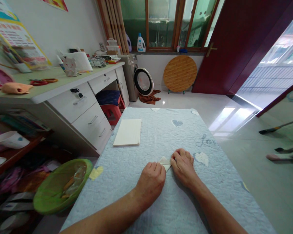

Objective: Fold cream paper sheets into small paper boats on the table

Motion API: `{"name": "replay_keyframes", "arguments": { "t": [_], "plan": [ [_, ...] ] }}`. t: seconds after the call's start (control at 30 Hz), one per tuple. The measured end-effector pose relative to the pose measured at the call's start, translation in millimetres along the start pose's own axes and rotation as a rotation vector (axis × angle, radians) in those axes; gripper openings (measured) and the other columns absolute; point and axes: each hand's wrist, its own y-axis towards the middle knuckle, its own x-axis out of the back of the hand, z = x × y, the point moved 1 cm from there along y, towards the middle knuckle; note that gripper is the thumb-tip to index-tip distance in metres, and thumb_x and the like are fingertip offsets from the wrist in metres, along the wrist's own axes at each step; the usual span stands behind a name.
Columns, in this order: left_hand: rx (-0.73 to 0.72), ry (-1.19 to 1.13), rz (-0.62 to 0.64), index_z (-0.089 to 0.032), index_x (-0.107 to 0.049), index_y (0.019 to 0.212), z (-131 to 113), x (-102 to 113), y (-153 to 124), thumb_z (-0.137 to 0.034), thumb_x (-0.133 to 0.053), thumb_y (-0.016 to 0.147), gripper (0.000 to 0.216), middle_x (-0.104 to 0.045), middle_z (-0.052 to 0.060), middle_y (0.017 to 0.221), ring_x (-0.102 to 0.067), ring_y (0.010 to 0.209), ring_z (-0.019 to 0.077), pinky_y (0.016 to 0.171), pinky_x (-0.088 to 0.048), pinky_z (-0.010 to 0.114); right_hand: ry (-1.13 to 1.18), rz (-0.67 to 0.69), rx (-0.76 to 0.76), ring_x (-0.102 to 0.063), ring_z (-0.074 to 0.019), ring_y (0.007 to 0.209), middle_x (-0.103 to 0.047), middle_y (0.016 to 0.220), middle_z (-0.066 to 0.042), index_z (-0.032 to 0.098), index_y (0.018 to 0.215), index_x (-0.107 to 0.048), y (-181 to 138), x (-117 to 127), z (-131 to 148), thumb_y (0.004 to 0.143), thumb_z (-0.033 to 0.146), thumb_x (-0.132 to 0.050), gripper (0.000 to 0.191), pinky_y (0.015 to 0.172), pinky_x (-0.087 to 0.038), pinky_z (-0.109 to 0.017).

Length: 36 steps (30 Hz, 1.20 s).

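A small folded piece of cream paper [164,162] lies on the pale blue quilted table cover [156,136], its visible tip pointing up and left. My left hand [151,183] and my right hand [183,167] press on it from either side, fingers curled down, and they hide most of it. Farther up the cover, a flat stack of cream paper sheets [127,132] lies to the left of my hands, out of their reach by some distance.
Left of the table stand a white drawer desk [73,102] and a green plastic basket [62,187]. Shelves with clutter sit at lower left. A washing machine [143,81] and a round wooden board [180,73] stand ahead. A bare foot [273,157] shows at right.
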Motion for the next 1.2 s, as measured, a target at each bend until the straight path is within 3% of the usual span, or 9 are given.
{"name": "replay_keyframes", "arguments": {
  "t": [0.3,0.43,0.53,0.6,0.73,0.9,1.0,1.13,1.2],
  "plan": [
    [0.128,-0.232,-0.033,-0.017,-0.060,0.091,12.1,-1.0,2.3,-0.008,-0.049,0.090,0.015,-0.065,0.005,0.085,-0.061,0.080,0.0239,0.075,-0.050,0.039,0.123,-0.009,0.046,-0.048,-0.0237,0.095,-0.056,0.093,-0.005,0.020,0.078,-0.057,-3.6,-2.5,8.9,0.085,0.031,-0.059,0.014,0.090,-0.031,-0.039],
    [0.289,-0.589,-0.154,-0.018,-0.054,0.118,25.6,-4.7,6.8,-0.010,-0.051,0.090,0.029,-0.065,0.004,0.097,-0.061,0.083,0.0186,0.080,-0.051,0.034,0.287,-0.007,0.096,-0.049,-0.0209,0.090,-0.057,0.087,-0.002,0.020,0.079,-0.054,-2.3,-2.7,6.0,0.085,0.026,-0.058,0.009,0.085,-0.033,-0.035],
    [0.273,-0.851,-0.217,-0.020,-0.049,0.129,33.5,-4.8,9.9,-0.011,-0.054,0.088,0.043,-0.058,0.007,0.117,-0.060,0.080,0.0133,0.077,-0.051,0.028,0.395,-0.011,0.161,-0.050,-0.0196,0.086,-0.058,0.082,-0.001,0.021,0.080,-0.052,-2.7,-1.6,7.6,0.084,0.022,-0.056,0.006,0.082,-0.035,-0.034],
    [0.224,-0.943,-0.232,-0.021,-0.059,0.118,35.8,-2.2,11.3,-0.011,-0.054,0.088,0.032,-0.059,0.006,0.114,-0.060,0.084,0.0135,0.078,-0.050,0.027,0.456,-0.035,0.206,-0.051,-0.0197,0.084,-0.057,0.080,-0.001,0.021,0.080,-0.051,-3.6,-1.5,9.2,0.083,0.021,-0.057,0.006,0.080,-0.037,-0.033],
    [0.243,-1.048,-0.225,-0.018,-0.066,0.087,36.0,3.4,12.0,-0.010,-0.054,0.087,0.014,-0.063,0.002,0.084,-0.060,0.082,0.0159,0.076,-0.046,0.026,0.561,-0.101,0.260,-0.051,-0.0198,0.083,-0.056,0.082,-0.001,0.022,0.083,-0.051,-4.3,-2.4,10.5,0.080,0.017,-0.056,0.008,0.076,-0.040,-0.031],
    [0.349,-1.355,-0.187,-0.017,-0.062,0.090,36.1,0.6,11.7,-0.018,-0.056,0.089,0.006,-0.066,0.002,0.081,-0.064,0.078,0.0161,0.074,-0.049,0.026,0.631,-0.181,0.308,-0.051,-0.0191,0.083,-0.056,0.083,-0.001,0.022,0.085,-0.051,-1.8,-2.6,9.7,0.081,0.014,-0.057,0.011,0.075,-0.041,-0.031],
    [0.338,-1.310,-0.194,-0.018,-0.062,0.091,36.9,-2.4,11.3,-0.014,-0.055,0.088,0.008,-0.066,0.003,0.088,-0.062,0.077,0.0148,0.073,-0.048,0.026,0.576,-0.191,0.381,-0.049,-0.0191,0.080,-0.054,0.078,-0.001,0.022,0.078,-0.049,-1.1,-3.2,9.2,0.077,0.006,-0.052,0.016,0.073,-0.038,-0.030],
    [0.233,-0.998,-0.296,-0.020,-0.062,0.101,34.9,-1.9,11.0,-0.008,-0.056,0.083,0.022,-0.060,0.006,0.116,-0.059,0.094,0.0168,0.083,-0.048,0.029,0.391,-0.221,0.410,-0.045,-0.0203,0.079,-0.052,0.077,-0.002,0.021,0.074,-0.046,-2.1,-3.3,9.5,0.071,0.001,-0.050,0.020,0.071,-0.035,-0.031],
    [0.167,-0.855,-0.304,-0.021,-0.063,0.102,32.5,-1.6,11.6,-0.010,-0.058,0.085,0.021,-0.060,0.006,0.110,-0.057,0.100,0.0191,0.088,-0.046,0.031,0.275,-0.234,0.412,-0.044,-0.0211,0.079,-0.052,0.078,-0.003,0.021,0.074,-0.047,-2.7,-3.8,10.3,0.073,0.002,-0.051,0.019,0.071,-0.033,-0.032]
  ]
}}
